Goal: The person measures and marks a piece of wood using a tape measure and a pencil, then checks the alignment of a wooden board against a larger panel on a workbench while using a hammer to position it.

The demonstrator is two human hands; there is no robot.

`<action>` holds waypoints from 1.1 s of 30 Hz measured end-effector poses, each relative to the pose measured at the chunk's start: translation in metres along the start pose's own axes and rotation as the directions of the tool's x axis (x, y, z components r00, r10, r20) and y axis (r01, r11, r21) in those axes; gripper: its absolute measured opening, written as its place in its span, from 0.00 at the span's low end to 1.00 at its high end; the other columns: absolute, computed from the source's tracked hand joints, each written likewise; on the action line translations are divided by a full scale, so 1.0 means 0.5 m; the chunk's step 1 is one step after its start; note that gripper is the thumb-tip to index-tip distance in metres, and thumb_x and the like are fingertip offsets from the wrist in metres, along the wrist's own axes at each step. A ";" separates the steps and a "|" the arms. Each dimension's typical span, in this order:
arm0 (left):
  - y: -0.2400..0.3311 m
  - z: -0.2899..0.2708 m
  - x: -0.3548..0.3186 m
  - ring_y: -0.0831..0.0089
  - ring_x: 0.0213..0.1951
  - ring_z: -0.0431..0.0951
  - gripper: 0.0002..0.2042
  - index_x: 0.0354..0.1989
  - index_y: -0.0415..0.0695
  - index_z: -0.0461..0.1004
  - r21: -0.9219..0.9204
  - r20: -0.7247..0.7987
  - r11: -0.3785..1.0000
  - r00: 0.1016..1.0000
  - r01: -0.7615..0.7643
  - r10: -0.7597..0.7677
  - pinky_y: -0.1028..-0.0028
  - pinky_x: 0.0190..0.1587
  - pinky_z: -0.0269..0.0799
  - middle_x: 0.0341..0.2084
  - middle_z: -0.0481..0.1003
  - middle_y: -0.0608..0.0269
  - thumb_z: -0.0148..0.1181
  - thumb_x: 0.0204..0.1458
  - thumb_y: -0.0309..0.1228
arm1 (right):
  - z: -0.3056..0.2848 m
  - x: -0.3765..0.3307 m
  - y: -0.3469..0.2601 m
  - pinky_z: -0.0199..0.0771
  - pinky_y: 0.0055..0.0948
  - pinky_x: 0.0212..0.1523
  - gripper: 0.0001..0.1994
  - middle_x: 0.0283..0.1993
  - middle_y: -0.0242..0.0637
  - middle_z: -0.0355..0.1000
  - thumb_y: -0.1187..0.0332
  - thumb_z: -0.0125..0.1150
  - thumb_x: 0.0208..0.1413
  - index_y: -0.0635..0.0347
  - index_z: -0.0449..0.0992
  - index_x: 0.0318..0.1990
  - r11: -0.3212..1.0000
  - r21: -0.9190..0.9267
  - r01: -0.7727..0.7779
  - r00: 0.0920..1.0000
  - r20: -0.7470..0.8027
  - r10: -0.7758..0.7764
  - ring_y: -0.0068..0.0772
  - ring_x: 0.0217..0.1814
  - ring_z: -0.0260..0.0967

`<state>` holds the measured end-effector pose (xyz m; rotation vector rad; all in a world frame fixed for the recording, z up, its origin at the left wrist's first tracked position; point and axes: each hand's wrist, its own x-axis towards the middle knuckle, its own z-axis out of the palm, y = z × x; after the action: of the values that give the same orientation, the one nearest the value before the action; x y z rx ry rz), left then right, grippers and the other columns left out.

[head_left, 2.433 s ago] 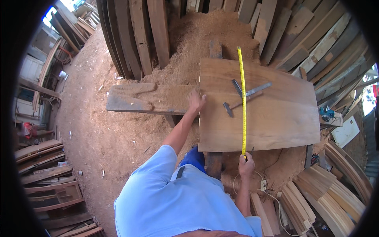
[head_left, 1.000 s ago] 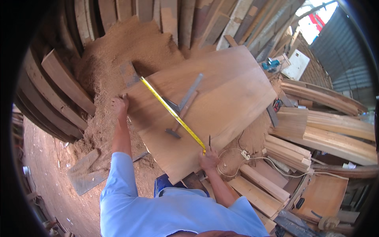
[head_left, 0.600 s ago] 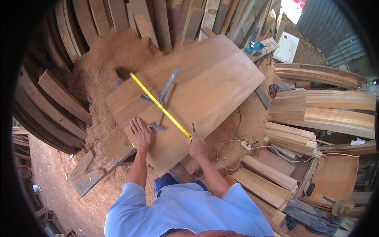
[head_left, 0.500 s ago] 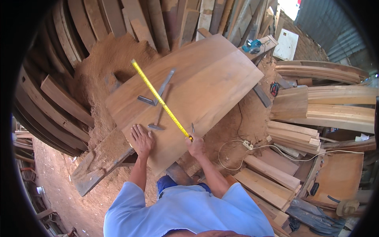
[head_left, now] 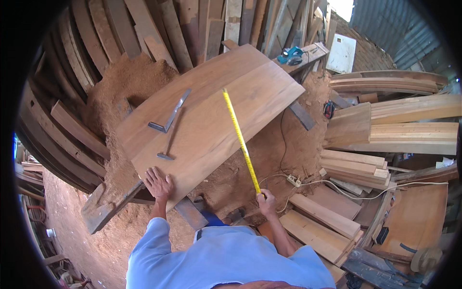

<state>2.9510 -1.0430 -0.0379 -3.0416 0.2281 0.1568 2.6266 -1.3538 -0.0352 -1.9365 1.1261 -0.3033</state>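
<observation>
My left hand [head_left: 159,184] lies flat with fingers spread on the near left end of a wide brown wooden board [head_left: 207,120]. Out beyond the board's near edge, my right hand [head_left: 267,202] is closed around a tape measure. Its pulled-out yellow blade [head_left: 239,132] runs away from me, with the far end over the middle of the board. A metal try square [head_left: 172,115] and a hammer [head_left: 167,153] lie touching or overlapping on the board's left half, a little beyond my left hand.
A teal power tool [head_left: 290,56] rests on a plank at the far right corner. Dark support beams [head_left: 301,114] stick out under the board. A white cord with a socket block [head_left: 293,180] crosses the right side, near stacked planks [head_left: 353,166]. Sawdust [head_left: 132,79] is heaped at left.
My right hand has moved right and toward me, carrying the tape off the near edge; its blade no longer crosses the hammer and square. My left hand stays flat on the board.
</observation>
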 end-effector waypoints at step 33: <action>0.194 0.022 0.200 0.34 0.67 0.49 0.25 0.59 0.55 0.72 -0.422 -0.251 0.886 0.914 0.193 -0.318 0.37 0.67 0.40 0.66 0.58 0.42 0.57 0.52 0.46 | -0.035 0.555 -0.244 0.71 0.42 0.55 0.26 0.51 0.57 0.74 0.53 0.58 0.56 0.67 0.75 0.53 0.896 -0.165 0.412 0.876 0.340 -0.341 0.55 0.54 0.72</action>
<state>3.0336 -1.1518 -0.0675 -3.4388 -0.2257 -0.3489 2.8460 -1.5576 0.0150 -2.3192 0.5927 -0.0740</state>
